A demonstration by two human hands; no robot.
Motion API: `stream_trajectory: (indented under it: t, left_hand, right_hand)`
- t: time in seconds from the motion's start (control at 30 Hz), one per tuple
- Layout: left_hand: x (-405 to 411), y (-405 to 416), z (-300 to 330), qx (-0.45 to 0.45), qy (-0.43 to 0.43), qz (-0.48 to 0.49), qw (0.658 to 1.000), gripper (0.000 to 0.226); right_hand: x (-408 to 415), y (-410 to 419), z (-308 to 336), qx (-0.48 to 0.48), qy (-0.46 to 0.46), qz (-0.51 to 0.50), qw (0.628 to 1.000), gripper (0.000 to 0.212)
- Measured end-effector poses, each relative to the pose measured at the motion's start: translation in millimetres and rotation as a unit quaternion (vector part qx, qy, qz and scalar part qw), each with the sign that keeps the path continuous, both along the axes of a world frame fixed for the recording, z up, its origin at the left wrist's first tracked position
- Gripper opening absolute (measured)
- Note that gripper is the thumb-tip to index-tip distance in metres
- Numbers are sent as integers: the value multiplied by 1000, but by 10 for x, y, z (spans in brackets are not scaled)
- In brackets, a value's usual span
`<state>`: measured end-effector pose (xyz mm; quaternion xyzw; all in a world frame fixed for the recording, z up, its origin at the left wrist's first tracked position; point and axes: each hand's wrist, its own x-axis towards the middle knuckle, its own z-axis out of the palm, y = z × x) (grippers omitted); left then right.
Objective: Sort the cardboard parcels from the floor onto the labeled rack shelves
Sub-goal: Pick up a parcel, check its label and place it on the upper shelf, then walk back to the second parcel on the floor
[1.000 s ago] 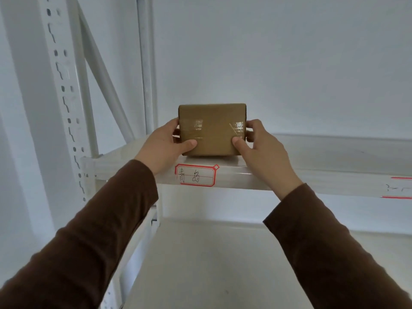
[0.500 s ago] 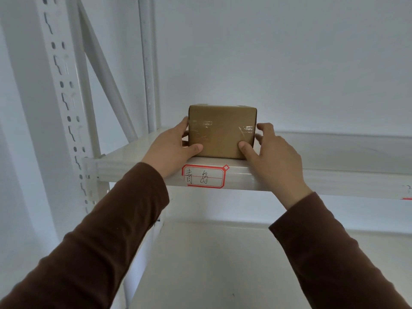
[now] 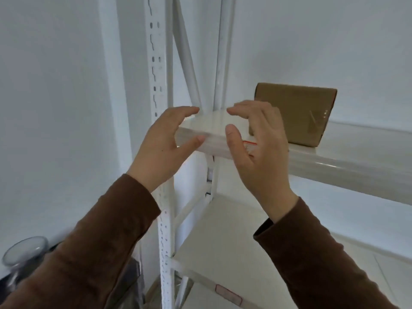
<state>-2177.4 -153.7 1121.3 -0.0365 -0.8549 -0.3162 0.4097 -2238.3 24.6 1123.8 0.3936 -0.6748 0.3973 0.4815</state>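
A brown taped cardboard parcel (image 3: pixel 296 112) stands on the white upper rack shelf (image 3: pixel 347 157), near its left end. Neither hand touches it. My left hand (image 3: pixel 165 143) hovers in front of the shelf's left corner, fingers curled and apart, holding nothing. My right hand (image 3: pixel 258 148) is just left of the parcel and in front of it, fingers apart and empty. It covers most of a red-bordered label (image 3: pixel 250 144) on the shelf's front edge. Both arms wear brown sleeves.
A perforated white upright (image 3: pixel 166 219) of the rack stands between my arms. A lower shelf (image 3: pixel 234 237) lies below, with a reddish label (image 3: pixel 228 297) on its front edge. At the bottom left is a blurred glass-like round object (image 3: pixel 24 253). White walls stand behind.
Both hands have let go of the parcel and pulled back toward me. The view has swung left and down, so the parcel now sits at the right.
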Motion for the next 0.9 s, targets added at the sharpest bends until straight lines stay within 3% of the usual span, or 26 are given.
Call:
stream_trajectory:
  t: [0.07,0.13,0.23,0.33,0.57,0.9]
  left_hand:
    - [339,-135,-189,19,11,49,999,45]
    - [734,-248,-435,67,9,96,993,39]
    - [1396,-359,-820,158,-8,164,974,32]
    - [2156,-364,-1127,247,-12,231,941,25]
    - [4104,-49,-1548,332,1,417,846,21]
    - [6890,992,-1843,369,126,610,690,18]
  right_hand:
    - [110,-178,-151,17,-33,95,995,24]
    - [292,-365,-328,42,-130,200,970,26]
    - [625,-652,-662,117,-340,336,870,24]
    - [1049,-932,-1001,170,-438,426,773,16]
    - [2546,-1427,-1410,282,-503,573,582,11]
    - [5398,-1562,-1751,438,-417,669,432,17]
